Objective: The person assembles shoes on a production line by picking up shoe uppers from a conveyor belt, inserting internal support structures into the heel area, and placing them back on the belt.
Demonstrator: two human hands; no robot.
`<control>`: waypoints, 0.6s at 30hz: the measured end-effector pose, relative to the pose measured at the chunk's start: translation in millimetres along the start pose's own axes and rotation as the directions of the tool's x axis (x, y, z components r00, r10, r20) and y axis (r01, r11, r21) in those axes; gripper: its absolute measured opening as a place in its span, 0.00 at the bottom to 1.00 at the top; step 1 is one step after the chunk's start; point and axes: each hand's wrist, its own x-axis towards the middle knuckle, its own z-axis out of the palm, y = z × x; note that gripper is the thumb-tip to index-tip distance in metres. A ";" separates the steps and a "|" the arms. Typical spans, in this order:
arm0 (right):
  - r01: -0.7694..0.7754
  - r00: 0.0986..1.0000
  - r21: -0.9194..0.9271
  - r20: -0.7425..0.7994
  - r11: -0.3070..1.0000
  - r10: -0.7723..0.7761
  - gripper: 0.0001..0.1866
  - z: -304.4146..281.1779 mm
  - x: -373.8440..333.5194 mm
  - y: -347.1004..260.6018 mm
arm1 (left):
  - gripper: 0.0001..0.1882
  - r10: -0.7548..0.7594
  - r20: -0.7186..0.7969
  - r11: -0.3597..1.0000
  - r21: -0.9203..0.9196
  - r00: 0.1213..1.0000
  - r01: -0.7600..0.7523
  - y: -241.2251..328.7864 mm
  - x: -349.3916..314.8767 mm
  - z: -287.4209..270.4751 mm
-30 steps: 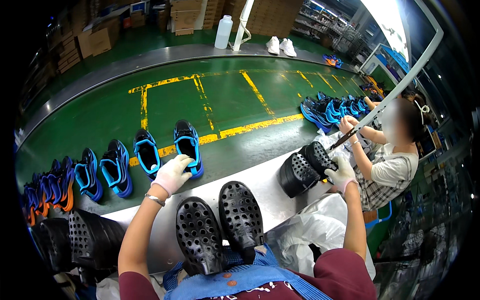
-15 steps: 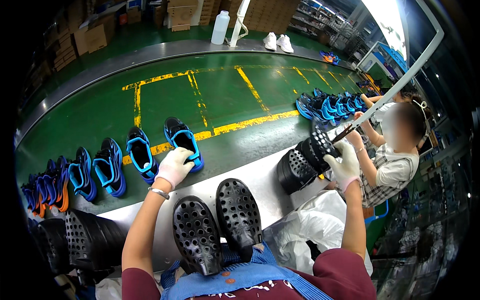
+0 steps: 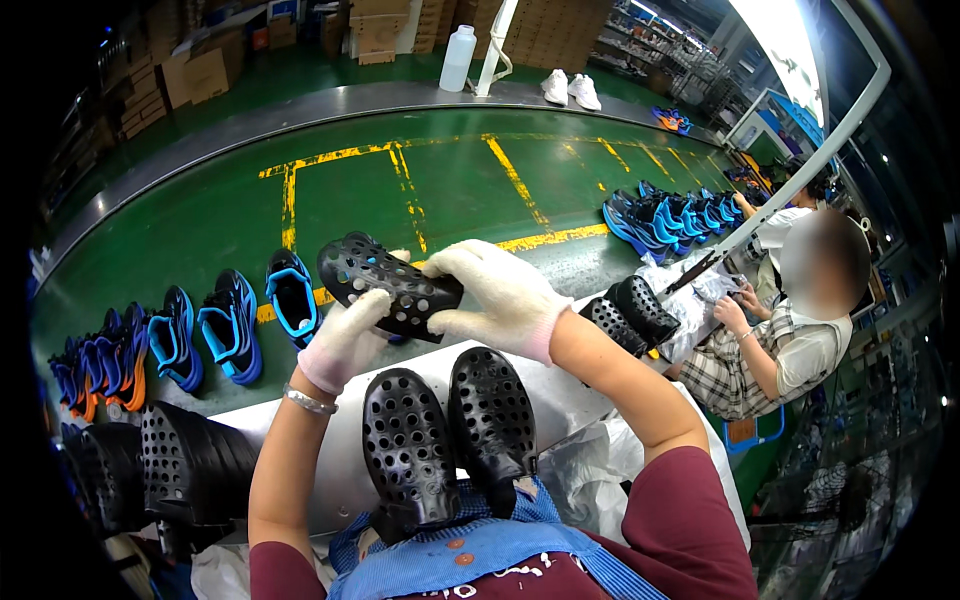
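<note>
Between my two hands is a perforated black shoe tree (image 3: 392,285), tilted and held above the bench edge. My left hand (image 3: 352,338), in a white glove, grips its near side with the thumb. The gloved right hand (image 3: 510,298) closes around its right end, thumb below and fingers above. Behind the shoe tree, a sneaker is almost fully hidden; only a bit of blue shows. Nearer to me, two more black shoe trees (image 3: 408,440) (image 3: 493,410) stand side by side. A black-and-blue sneaker (image 3: 292,296) sits left of my left hand.
More sneakers (image 3: 230,325) line the green conveyor (image 3: 360,210) to the left, with others (image 3: 660,222) far right. Black shoe trees (image 3: 195,460) stand at lower left and further ones (image 3: 645,315) on the right. A co-worker (image 3: 800,330) sits at right beside a slanted white post (image 3: 780,195).
My right hand has brought a black shoe tree from the right-hand stack to the middle. My left hand has come off the sneaker's opening onto the shoe tree.
</note>
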 end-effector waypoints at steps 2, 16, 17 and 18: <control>-0.106 0.994 0.016 0.042 0.994 0.106 0.24 4.1 5.3 -2.4 | 0.23 0.023 -0.045 0.997 0.074 0.999 -0.020 0.6 -0.7 -14.4; -0.406 0.898 -0.007 0.181 0.914 0.400 0.22 8.6 27.3 24.9 | 0.24 -0.135 -0.290 0.611 0.728 0.947 0.310 -8.7 17.6 -44.1; -0.389 0.904 -0.078 0.159 0.918 0.396 0.23 13.7 26.3 39.8 | 0.25 0.154 -0.111 0.224 0.972 0.982 0.074 -21.0 11.2 -66.1; -0.466 0.863 -0.071 0.180 0.882 0.471 0.25 13.0 26.3 41.5 | 0.27 0.197 -0.099 0.132 0.988 0.975 0.073 -30.6 6.1 -74.7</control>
